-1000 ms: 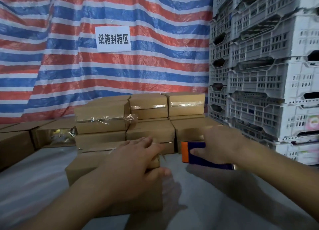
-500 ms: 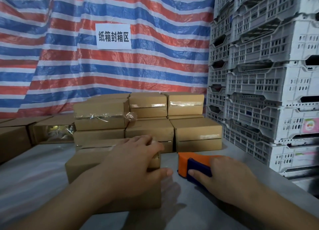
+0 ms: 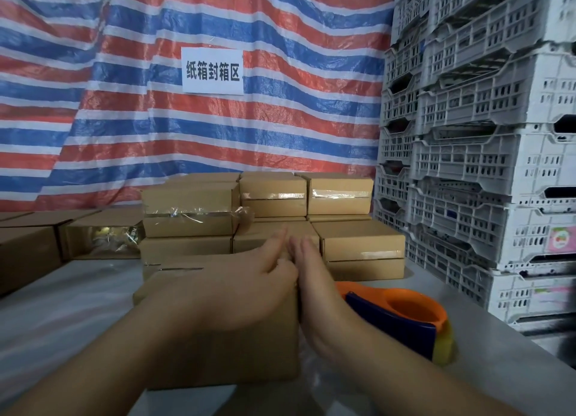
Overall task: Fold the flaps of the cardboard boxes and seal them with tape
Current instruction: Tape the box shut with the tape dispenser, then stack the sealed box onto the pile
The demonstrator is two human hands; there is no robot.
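A closed brown cardboard box (image 3: 174,294) lies on the grey table in front of me. My left hand (image 3: 249,278) lies flat on its top, fingers stretched toward the far right corner. My right hand (image 3: 311,278) presses flat against the box's right side, fingers straight and next to the left hand's. An orange and blue tape dispenser (image 3: 408,319) stands on the table just right of my right wrist, with no hand on it.
Taped cardboard boxes (image 3: 355,250) are stacked two high behind the box. More boxes, one with an open side (image 3: 103,238), line the left. Stacked white plastic crates (image 3: 486,153) wall off the right. A striped tarp with a paper sign (image 3: 212,71) hangs behind.
My right hand set the tape dispenser down on the table, let go of it and moved left against the box's side. My left hand stayed on the box top.
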